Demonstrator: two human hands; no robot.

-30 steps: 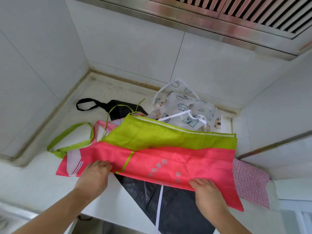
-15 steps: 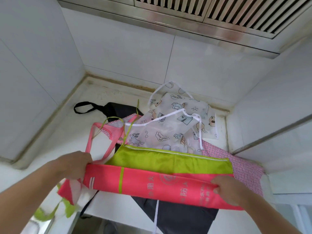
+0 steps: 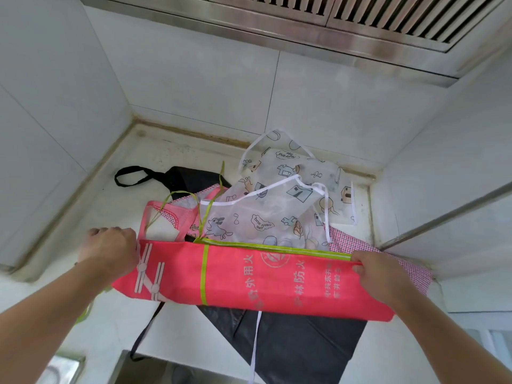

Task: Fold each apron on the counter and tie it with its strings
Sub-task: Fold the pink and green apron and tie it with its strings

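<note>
Red apron (image 3: 249,281) now folded to a narrow band; left hand (image 3: 110,250) and right hand (image 3: 379,275) pinch its ends, probably. Strings next.

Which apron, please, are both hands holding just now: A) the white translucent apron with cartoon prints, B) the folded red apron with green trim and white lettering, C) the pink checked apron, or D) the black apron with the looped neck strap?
B: the left hand and right hand grip opposite ends of the folded red apron with green trim, while the others lie on the counter.
</note>
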